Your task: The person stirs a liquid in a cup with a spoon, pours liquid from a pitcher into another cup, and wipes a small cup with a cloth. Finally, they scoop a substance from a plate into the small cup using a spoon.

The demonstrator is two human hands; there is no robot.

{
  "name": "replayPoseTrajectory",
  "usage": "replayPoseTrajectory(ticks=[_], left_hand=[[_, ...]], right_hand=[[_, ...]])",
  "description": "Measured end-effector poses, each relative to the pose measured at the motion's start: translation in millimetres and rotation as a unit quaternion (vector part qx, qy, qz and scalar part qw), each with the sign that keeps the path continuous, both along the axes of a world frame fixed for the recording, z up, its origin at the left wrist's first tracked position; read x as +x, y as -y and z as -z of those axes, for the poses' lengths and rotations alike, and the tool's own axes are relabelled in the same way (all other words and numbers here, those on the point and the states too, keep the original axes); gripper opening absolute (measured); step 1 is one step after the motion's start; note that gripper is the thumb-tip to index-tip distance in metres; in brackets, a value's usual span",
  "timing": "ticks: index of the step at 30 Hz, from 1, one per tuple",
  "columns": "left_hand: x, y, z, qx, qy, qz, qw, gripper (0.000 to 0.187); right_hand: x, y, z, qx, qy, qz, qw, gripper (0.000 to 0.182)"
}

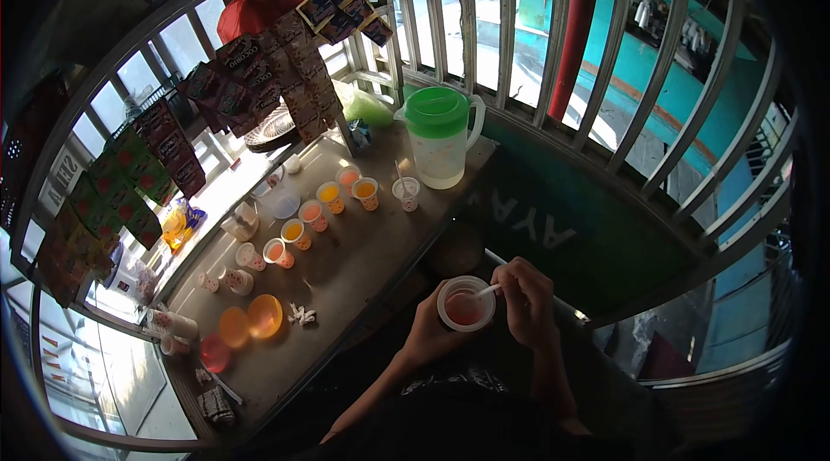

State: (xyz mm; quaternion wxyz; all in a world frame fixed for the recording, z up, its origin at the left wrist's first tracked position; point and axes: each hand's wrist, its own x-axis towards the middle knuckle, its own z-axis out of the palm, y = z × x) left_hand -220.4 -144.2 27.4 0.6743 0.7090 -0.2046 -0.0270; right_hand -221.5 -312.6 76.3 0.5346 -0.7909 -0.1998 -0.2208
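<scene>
My left hand (427, 329) is wrapped round a plastic cup (466, 304) of pinkish-red drink, held upright in front of my body. A white spoon or stirrer (487, 291) leans out of the cup over its right rim. The fingers of my right hand (526, 297) pinch its outer end; its other end dips into the drink. On the counter beyond stand several patterned cups with orange, yellow and pink drinks, such as an orange one (366, 193). Apart from these, a cup (405, 194) has a stick standing in it.
A green-lidded pitcher (435, 137) stands at the counter's (346, 266) far right corner. Orange bowls (264, 316) and a red one (215, 354) lie near the left end. Sachet strips (251, 72) hang above. White bars (605, 72) enclose the right side.
</scene>
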Motion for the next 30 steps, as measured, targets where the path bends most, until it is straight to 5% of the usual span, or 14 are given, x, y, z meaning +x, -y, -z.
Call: replayPoseTrajectory(ticks=[6, 10, 12, 19, 22, 24, 30], left_hand=[[-5, -5, 11, 0.002, -0.008, 0.021, 1.000, 0.052], [-5, -8, 18, -0.012, -0.015, 0.029, 0.999, 0.053], [-2, -9, 19, -0.020, -0.030, 0.035, 0.999, 0.054], [21, -6, 24, -0.026, -0.034, 0.027, 0.999, 0.054], [37, -7, 28, -0.023, -0.035, 0.020, 0.999, 0.054], [49, -7, 30, -0.021, -0.018, 0.011, 1.000, 0.054], [99, -7, 13, -0.009, -0.031, -0.040, 0.999, 0.053]], right_hand=[[-9, -9, 12, 0.022, 0.000, 0.008, 1.000, 0.021], [-10, -7, 14, -0.035, -0.005, 0.047, 0.998, 0.012], [-11, -8, 13, 0.010, -0.076, -0.019, 0.997, 0.012], [14, -7, 20, -0.032, -0.024, 0.035, 0.999, 0.012], [31, -7, 25, 0.017, -0.083, -0.029, 0.996, 0.013], [51, -13, 24, 0.036, -0.013, 0.026, 0.999, 0.023], [113, -12, 16, 0.021, -0.027, -0.081, 0.996, 0.021]])
